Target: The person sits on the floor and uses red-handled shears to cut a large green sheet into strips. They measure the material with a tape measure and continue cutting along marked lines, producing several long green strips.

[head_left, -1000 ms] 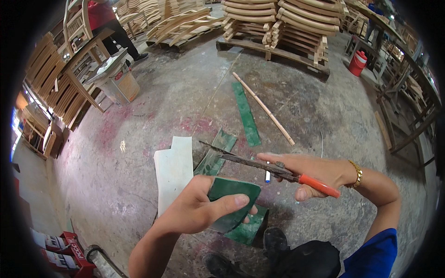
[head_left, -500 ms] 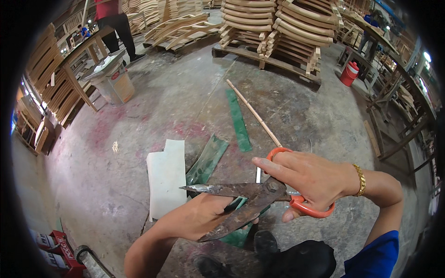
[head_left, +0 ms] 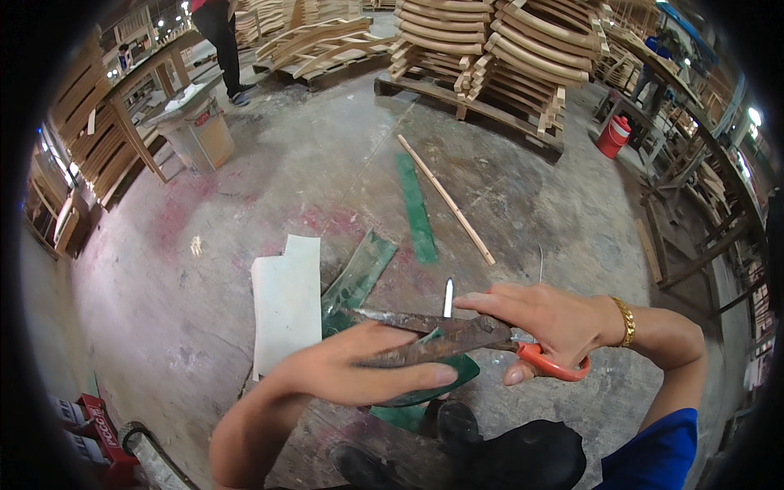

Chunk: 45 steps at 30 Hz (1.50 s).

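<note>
My right hand (head_left: 563, 322) is closed on scissors (head_left: 482, 331) with worn dark blades and orange handles. The blades point left and stand a little apart, with a green sheet piece (head_left: 464, 374) between them. My left hand (head_left: 351, 363) grips that piece, thumb on top; its other fingers are partly hidden by the blades. Beyond the left hand, a notched white sheet (head_left: 286, 306) lies on the floor beside a green strip (head_left: 359, 278). A white pen-like stick (head_left: 448, 297) shows just past the scissors.
Farther off on the floor (head_left: 310, 163) lie another green strip (head_left: 416, 212) and a thin wooden stick (head_left: 445, 198). Stacked curved wooden parts (head_left: 445, 37) rest on a pallet (head_left: 465, 110). A grey bin (head_left: 196, 139), a red jug (head_left: 613, 137) and a red crate (head_left: 106, 441) stand around.
The scissor blades have come closer together around the green piece. My left thumb now stretches over it, and the right hand's upper fingers have lowered over the handle.
</note>
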Available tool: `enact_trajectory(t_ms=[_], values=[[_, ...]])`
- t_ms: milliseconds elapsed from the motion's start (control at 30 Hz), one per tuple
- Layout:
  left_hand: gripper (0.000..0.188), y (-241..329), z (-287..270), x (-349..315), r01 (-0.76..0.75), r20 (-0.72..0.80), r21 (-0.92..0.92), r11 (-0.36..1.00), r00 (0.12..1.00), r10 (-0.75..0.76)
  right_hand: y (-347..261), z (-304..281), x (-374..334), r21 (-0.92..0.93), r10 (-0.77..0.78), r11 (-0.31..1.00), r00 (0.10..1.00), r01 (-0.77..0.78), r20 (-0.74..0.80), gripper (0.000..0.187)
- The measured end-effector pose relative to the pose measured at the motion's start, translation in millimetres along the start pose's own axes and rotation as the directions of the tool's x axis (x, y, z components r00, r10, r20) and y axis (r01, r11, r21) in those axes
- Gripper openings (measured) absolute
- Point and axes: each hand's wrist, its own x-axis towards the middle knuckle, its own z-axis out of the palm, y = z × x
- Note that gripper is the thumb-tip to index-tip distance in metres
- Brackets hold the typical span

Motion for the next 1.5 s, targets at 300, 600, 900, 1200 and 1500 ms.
enact_trajectory(t_ms=[300,600,900,1200,1500], values=[[0.027,-12.4,-6.1,7.2,0.062,-0.314,0.317,0.946,0.948,0.043,5.5,-1.6,-41.4,0.318,0.236,0.916,0.969,-0.246,0.071,0.082],[0.020,0.7,2.2,18.9,-0.133,-0.232,0.464,0.876,0.936,0.265,-2.5,15.8,-72.8,0.313,0.260,0.917,0.966,-0.245,-0.005,0.081],[0.018,0.9,-10.7,5.8,-0.095,-0.189,0.522,0.848,0.956,0.223,-6.2,16.7,-74.6,0.362,0.300,0.882,0.952,-0.301,0.062,0.085],[0.018,10.3,-51.6,73.7,-0.316,-0.266,0.898,0.307,0.165,0.950,103.8,139.8,-129.4,0.341,0.855,0.488,0.362,-0.804,-0.371,0.070],[0.053,-100.9,-160.0,155.3,0.257,-0.158,0.964,-0.075,0.771,0.616,151.0,307.5,-184.8,0.357,0.879,0.317,0.131,-0.879,-0.459,0.058]])
